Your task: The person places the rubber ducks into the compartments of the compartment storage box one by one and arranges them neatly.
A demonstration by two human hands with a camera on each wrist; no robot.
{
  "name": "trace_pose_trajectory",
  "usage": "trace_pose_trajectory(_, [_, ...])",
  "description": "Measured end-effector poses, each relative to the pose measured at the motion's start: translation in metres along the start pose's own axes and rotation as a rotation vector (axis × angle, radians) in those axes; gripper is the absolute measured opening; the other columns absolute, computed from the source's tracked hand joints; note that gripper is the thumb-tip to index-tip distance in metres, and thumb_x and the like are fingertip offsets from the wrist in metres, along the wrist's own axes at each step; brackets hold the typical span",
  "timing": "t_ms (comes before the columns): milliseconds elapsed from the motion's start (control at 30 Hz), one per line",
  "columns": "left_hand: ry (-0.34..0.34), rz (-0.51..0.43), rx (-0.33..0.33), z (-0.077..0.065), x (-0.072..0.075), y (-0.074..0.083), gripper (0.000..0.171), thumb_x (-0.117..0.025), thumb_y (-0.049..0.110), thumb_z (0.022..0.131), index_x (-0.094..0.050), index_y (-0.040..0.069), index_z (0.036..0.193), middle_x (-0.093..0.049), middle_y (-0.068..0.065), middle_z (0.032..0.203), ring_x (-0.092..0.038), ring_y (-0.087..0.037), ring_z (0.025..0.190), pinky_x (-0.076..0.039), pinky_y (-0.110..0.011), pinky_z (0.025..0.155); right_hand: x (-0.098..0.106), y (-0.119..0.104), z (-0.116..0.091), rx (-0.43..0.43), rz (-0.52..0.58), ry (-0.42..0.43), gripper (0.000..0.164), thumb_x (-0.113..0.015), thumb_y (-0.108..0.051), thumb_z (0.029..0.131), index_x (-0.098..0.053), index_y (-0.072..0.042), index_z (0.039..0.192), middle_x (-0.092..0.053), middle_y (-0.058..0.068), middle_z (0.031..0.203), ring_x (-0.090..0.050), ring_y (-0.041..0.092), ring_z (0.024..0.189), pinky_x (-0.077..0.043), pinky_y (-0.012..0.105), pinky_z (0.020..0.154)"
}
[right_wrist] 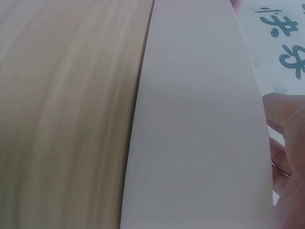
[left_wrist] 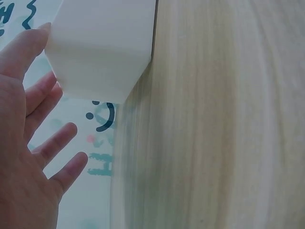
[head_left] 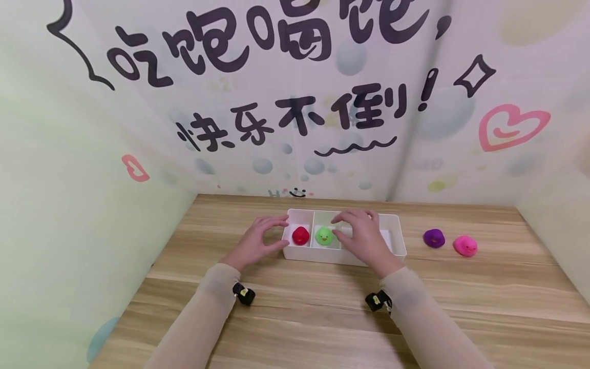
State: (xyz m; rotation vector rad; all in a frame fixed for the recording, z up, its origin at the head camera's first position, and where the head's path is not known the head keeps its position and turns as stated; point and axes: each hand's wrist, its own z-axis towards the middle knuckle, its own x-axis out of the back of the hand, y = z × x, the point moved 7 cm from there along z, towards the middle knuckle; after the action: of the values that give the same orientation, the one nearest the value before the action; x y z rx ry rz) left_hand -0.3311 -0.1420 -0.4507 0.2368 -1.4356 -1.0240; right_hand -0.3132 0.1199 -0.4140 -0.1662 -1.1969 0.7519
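Looks about halfway done, at a guess: two in, two left out. Got the red toy (head_left: 300, 236) in the end compartment of the white box (head_left: 318, 255), just beside the left grip (head_left: 251, 241). Then the green duck (head_left: 324, 236) one compartment over, right next to the thumb and forefinger of the right grip (head_left: 366, 236). Seems already placed, not pinched. Right grip open, thumb and forefinger apart over the box. Left grip open too, fingers spread, touching the box at its end. Can't tell what's in the compartment under the right grip, mostly hidden. Probably left to do: the purple toy (head_left: 434, 238) and pink duck (head_left: 465, 246), both on the counter (head_left: 299, 307) to the right of the right grip, purple nearer, pink just beyond.
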Motion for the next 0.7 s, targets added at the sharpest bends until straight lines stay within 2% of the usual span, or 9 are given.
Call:
trace_pose_trajectory(167, [0.006,0.005,-0.010,0.001,-0.001,-0.001,0.047,-0.080,0.033,0.092,-0.067,0.019,0.134,-0.053,0.009,0.156,-0.042,-0.025,0.143,-0.035,-0.057,0.121,0.012,0.009,-0.011,0.034,-0.012,0.053,0.017,-0.082,-0.016,0.089,-0.075,-0.015,0.104,-0.074,0.004,0.114,-0.063,0.030,0.118,-0.027,0.063,0.111])
trace_pose_trajectory(400, [0.010,0.009,-0.006,0.000,-0.001,-0.004,0.048,-0.081,0.035,0.091,-0.067,0.019,0.134,-0.053,0.011,0.155,-0.042,-0.024,0.143,-0.036,-0.057,0.120,0.027,0.015,-0.022,0.037,-0.031,0.094,0.018,-0.082,-0.016,0.089,-0.075,-0.016,0.105,-0.074,0.006,0.116,-0.063,0.032,0.118,-0.029,0.062,0.108])
trace_pose_trajectory(700, [0.010,0.002,-0.006,0.001,-0.002,-0.003,0.048,-0.081,0.033,0.090,-0.067,0.017,0.134,-0.054,0.011,0.155,-0.042,-0.024,0.142,-0.036,-0.057,0.120,0.046,0.029,-0.033,0.049,-0.042,0.144,0.019,-0.082,-0.012,0.087,-0.075,-0.012,0.105,-0.075,0.008,0.112,-0.065,0.033,0.113,-0.036,0.055,0.099])
